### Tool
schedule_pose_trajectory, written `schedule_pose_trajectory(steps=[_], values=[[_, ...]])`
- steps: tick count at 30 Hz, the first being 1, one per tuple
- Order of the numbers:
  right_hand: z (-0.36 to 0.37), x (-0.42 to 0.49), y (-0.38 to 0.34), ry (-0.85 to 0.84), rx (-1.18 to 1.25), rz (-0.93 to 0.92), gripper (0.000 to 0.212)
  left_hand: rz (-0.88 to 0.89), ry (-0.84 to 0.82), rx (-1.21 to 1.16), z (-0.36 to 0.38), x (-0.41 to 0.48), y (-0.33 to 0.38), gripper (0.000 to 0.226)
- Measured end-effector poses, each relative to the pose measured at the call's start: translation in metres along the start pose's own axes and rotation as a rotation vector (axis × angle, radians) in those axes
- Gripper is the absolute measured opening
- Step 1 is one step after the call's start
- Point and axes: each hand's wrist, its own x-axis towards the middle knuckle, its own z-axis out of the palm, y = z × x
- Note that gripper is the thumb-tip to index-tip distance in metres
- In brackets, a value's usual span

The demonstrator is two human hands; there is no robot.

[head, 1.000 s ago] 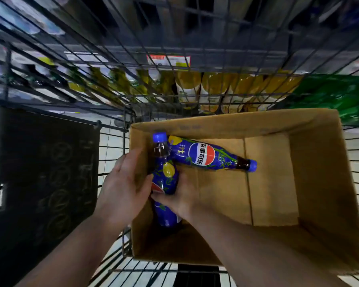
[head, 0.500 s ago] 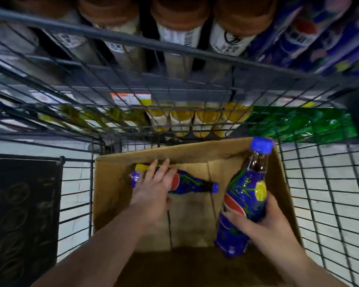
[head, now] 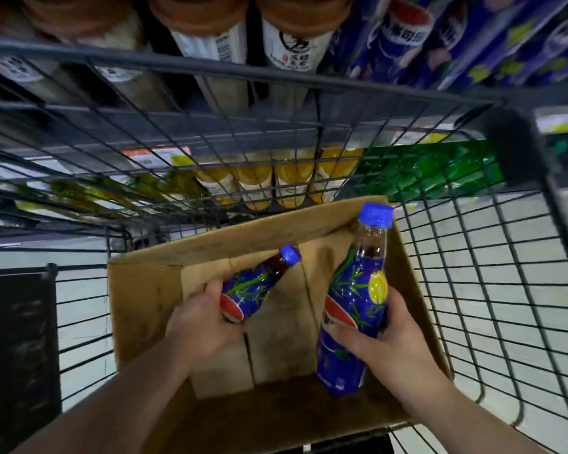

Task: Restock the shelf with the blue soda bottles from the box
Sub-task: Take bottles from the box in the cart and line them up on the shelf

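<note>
Store shelving (head: 210,126) fills the top of the frame, seen through the black wire wall of a shopping cart (head: 473,273). Brown-capped bottles run along the upper left, and matching blue soda bottles on the shelf (head: 473,37) sit at the upper right; I can't count those, they're too blurred.

Down in the cart sits an open cardboard box (head: 138,306), lower centre, and its floor looks bare. Two blue soda bottles are in play, one per hand.

The right-hand bottle (head: 354,306) is up and near-vertical, cap toward the upper right of the frame and base low inside the box, with the right hand (head: 387,342) wrapped round its lower half. The left-hand bottle (head: 253,290) lies tilted, long axis running lower left to upper right, cap toward the box's far wall. The left hand (head: 204,319) is closed round its base end.

So the blue row sits up and right, and the right hand is nearer to it. That one likely goes first, cap leading!
</note>
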Motion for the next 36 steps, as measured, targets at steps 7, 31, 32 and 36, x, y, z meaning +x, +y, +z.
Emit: schedule_pose_trajectory(steps=[7, 31, 32, 36], values=[[-0.007, -0.045, -0.060, 0.016, -0.026, -0.112, 0.055, -0.037, 0.175, -0.583, -0.051, -0.097, 0.023, 0.064], [-0.265, -0.274, -0.147, 0.260, 0.277, -0.599, 0.047, 0.524, 0.328, -0.775, -0.121, -0.326, 0.329, 0.045], [-0.290, -0.281, -0.142, 0.277, 0.284, -0.613, 0.048, 0.545, 0.317, -0.784, -0.110, -0.337, 0.353, 0.047], [-0.403, -0.310, -0.112, 0.349, 0.283, -0.649, 0.064, 0.596, 0.243, -0.847, -0.053, -0.377, 0.450, 0.051]])
